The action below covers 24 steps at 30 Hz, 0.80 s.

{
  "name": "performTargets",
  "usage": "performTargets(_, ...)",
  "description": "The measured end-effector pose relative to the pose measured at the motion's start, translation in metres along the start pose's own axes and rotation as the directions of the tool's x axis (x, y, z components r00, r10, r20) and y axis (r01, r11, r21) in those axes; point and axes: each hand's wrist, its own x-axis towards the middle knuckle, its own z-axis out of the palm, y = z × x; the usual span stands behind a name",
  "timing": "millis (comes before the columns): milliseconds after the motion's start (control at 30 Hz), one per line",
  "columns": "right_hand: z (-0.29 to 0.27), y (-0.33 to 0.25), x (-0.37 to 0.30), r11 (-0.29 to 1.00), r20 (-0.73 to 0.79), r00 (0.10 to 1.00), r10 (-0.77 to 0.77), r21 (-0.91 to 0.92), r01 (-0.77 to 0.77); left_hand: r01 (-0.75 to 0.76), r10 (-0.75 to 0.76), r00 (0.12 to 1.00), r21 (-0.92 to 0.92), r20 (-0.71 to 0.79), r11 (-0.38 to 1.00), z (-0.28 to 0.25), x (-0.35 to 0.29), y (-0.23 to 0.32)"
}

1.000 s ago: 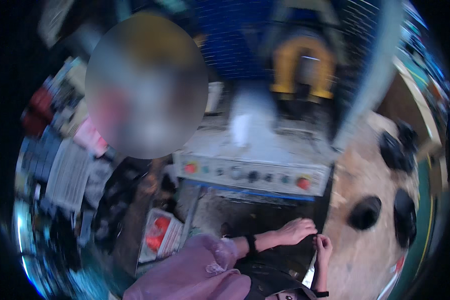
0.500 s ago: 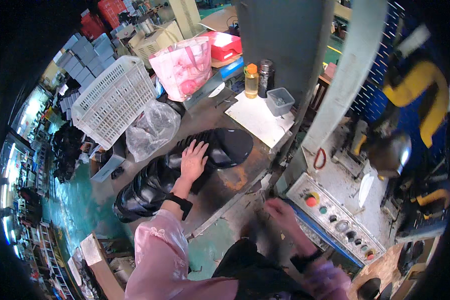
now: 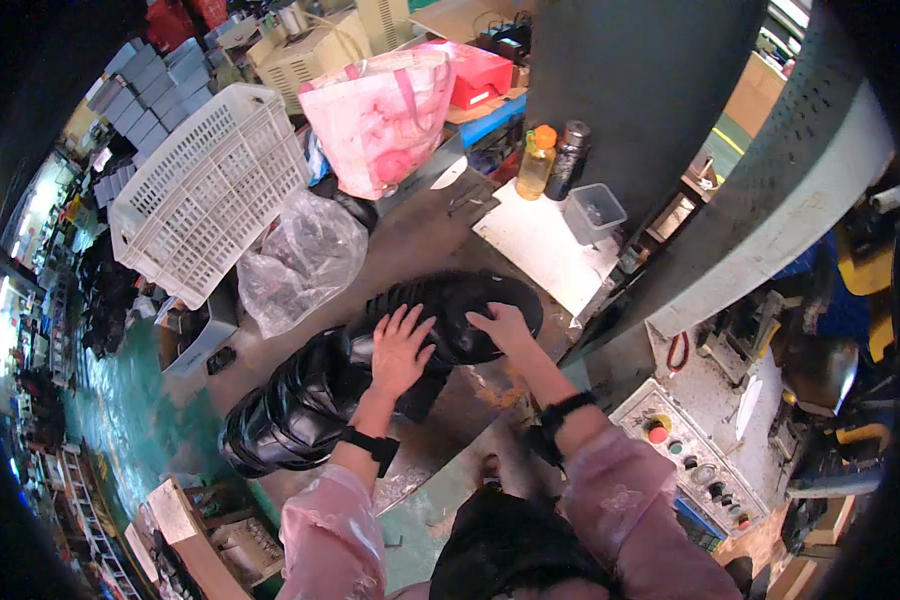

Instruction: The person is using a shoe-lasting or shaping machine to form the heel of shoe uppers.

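A long row of overlapping shiny black leather-like pieces (image 3: 300, 400) lies on the dark worktable, with a smooth rounded dark piece (image 3: 520, 300) at its right end. My left hand (image 3: 400, 350) rests flat on the middle of the row, fingers spread. At the right end my right hand (image 3: 505, 328) has its thumb and curled fingers closed at the black piece there; some of its fingertips are hidden. Black bands circle both wrists.
Behind the pieces are a crumpled clear plastic bag (image 3: 305, 260), a white crate (image 3: 210, 190) and a pink bag (image 3: 380, 120). An orange-capped bottle (image 3: 537, 165), a dark flask (image 3: 568, 160) and a clear tub (image 3: 595, 212) stand on a white board. A button panel (image 3: 690, 460) is at right.
My right hand has moved from beside the machine panel up and left onto the right end of the black pieces. My left hand stays on the row. The view has shifted.
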Motion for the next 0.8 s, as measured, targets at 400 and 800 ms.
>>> performTargets(400,-0.176,-0.140,-0.264,0.624,0.180,0.970,-0.163,-0.743,0.243,-0.751,0.923,0.362,-0.546,0.133,0.373,-0.108,0.071,0.221)
performTargets(800,-0.232,-0.029,-0.391,0.455,-0.307,0.849,-0.430,-0.886,-0.090,-0.694,0.779,0.618,-0.393,0.104,0.603,-0.090,-0.009,0.383)
